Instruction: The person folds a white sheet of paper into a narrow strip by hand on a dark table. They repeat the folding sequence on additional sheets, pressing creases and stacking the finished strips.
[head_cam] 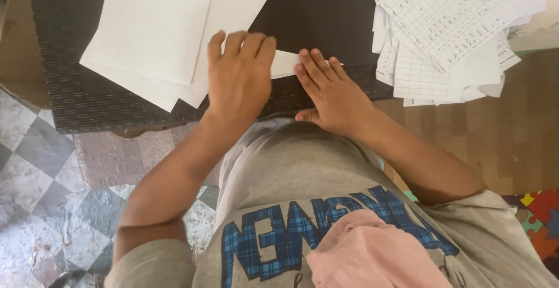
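A small folded white paper (pixel 284 63) lies on a dark woven mat (pixel 75 90), mostly hidden under my hands. My left hand (pixel 240 77) lies flat on the paper's left part, fingers together and stretched out. My right hand (pixel 332 93) presses its fingertips on the paper's right end, palm down, thumb tucked toward my body. Neither hand grips anything; both rest flat on the sheet.
A stack of blank white sheets (pixel 157 26) sits left of my hands on the mat. A messy pile of gridded printed sheets (pixel 448 26) lies at the upper right. Wooden surface (pixel 512 125) at right, chequered tile floor (pixel 41 166) at left, a colourful puzzle mat (pixel 538 218) at lower right.
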